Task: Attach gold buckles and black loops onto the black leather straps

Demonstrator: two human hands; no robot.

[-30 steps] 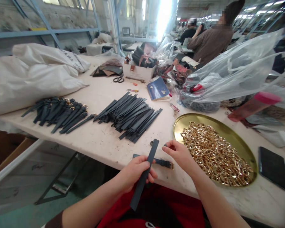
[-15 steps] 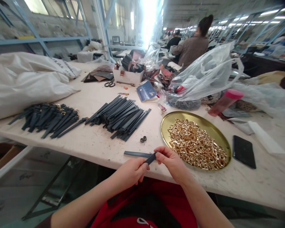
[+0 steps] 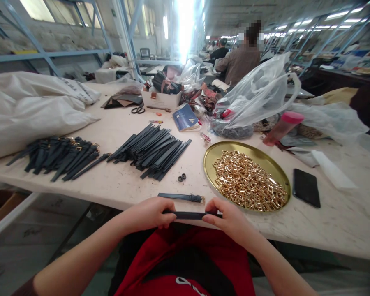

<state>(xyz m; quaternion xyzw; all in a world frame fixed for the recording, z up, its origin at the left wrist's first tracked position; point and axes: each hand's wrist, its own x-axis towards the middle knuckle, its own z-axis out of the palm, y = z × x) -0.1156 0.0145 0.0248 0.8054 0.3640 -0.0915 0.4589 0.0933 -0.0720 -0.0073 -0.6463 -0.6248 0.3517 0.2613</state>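
While both forearms angle inward, left hand (image 3: 151,213) and right hand (image 3: 230,218) pinch a level dark strap (image 3: 189,215), each grip closed.

Strap (image 3: 189,215) ends hidden under left hand (image 3: 149,213), right hand (image 3: 230,218). White sack (image 3: 24,111) cut off at left edge.

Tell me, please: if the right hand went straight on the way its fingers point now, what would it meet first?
The right hand points left along the dark strap it holds, toward the left hand on the other end. It would probably meet that hand first, though depth is hard to judge.
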